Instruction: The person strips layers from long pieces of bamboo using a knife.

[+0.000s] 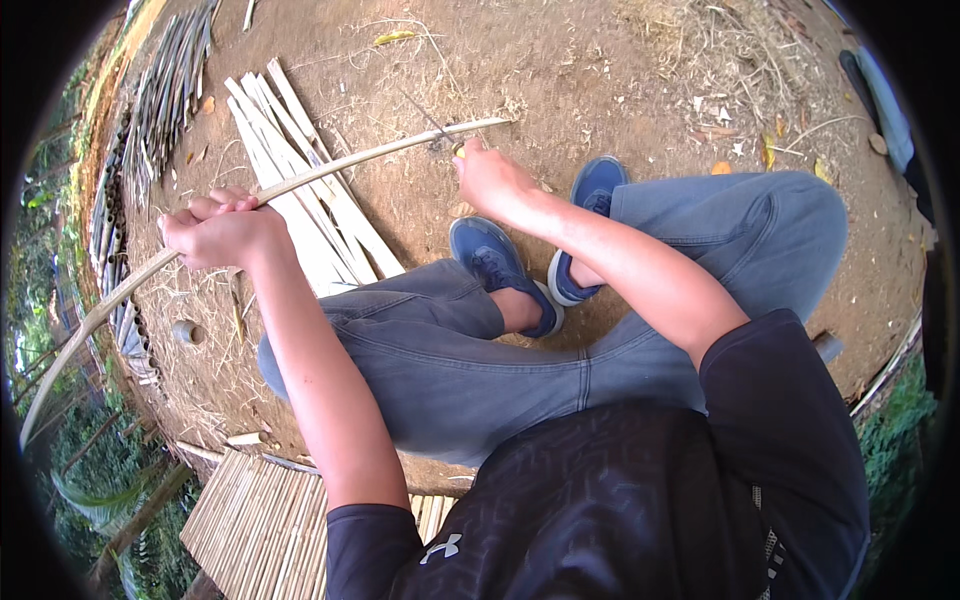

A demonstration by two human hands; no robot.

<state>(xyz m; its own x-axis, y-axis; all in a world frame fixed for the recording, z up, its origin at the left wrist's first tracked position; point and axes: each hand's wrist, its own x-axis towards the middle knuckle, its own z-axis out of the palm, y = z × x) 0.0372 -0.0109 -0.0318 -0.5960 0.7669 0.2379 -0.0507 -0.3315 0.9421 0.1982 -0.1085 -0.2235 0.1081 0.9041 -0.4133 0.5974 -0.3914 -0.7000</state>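
Pale strip [340, 164], in left grip [225, 230], knife [429, 117] in right grip [492, 182]

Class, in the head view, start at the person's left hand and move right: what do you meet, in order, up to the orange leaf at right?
Left hand → pale strips → thin dark blade → right hand → orange leaf.

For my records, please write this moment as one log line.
Left hand: grips long curved strip | right hand: holds knife across strip near its end | nearby: split pale strips on ground
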